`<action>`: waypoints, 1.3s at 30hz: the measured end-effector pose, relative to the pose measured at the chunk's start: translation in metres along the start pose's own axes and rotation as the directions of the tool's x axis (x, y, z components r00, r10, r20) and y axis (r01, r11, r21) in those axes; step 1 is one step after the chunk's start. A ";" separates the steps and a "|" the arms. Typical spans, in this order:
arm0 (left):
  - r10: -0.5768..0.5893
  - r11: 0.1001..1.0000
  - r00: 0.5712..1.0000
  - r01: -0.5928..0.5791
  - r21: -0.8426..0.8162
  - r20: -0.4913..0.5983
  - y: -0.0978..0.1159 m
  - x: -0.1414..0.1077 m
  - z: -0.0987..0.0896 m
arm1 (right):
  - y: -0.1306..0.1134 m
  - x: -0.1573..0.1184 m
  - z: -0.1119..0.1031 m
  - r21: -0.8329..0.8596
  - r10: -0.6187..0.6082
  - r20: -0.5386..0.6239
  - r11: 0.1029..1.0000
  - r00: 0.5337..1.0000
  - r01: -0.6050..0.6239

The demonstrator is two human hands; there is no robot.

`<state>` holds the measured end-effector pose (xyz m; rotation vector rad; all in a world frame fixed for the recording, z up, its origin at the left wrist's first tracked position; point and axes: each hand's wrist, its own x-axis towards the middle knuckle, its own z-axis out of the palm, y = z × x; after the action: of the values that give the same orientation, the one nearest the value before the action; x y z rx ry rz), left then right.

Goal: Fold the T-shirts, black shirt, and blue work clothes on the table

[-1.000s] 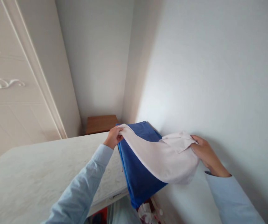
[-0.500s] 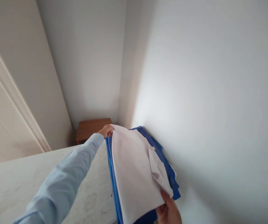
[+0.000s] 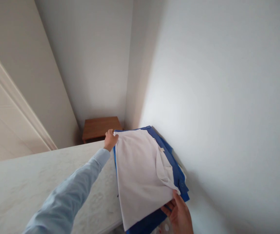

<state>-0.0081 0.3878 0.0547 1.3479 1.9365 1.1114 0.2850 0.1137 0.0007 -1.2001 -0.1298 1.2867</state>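
Note:
A folded white garment (image 3: 140, 172) with a small pale tag on its right side lies over a pile of blue garments (image 3: 176, 172). My left hand (image 3: 111, 139) is closed on its far left corner, the arm stretched out in a light blue sleeve. At the near right corner, my right hand (image 3: 180, 213) pinches the white cloth, thumb on top and the other fingers partly under the edge. Blue cloth shows along the right side and beneath the near edge. What supports the pile is mostly hidden.
A pale patterned mattress-like surface (image 3: 57, 182) extends to the left of the pile. Behind it, a brown wooden stand (image 3: 101, 126) sits in the corner. A white wall (image 3: 215, 97) rises close on the right, and a panelled door or cabinet front (image 3: 6, 130) is at left.
The white garment now lies flatter and squarer over the blue pile. My left hand has its fingers raised more at the far corner; my right hand still holds the near corner.

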 end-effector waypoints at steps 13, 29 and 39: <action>0.556 0.602 0.745 -0.667 0.440 0.369 -0.065 -0.107 0.019 | 0.057 0.008 -0.064 0.118 0.001 -0.061 0.993 0.998 0.007; 0.744 0.442 0.535 -0.843 0.307 0.401 -0.065 -0.215 0.006 | -0.057 0.008 0.085 -0.358 -0.517 0.598 0.511 0.613 0.781; 0.752 0.416 0.509 -0.859 0.297 0.419 -0.083 -0.222 0.006 | -0.018 0.179 0.270 -0.464 0.000 0.860 -0.417 0.511 0.781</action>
<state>0.0361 0.1692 -0.0260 2.7722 1.3586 0.7676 0.1818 0.4186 0.0400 -1.5585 -2.3981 0.2844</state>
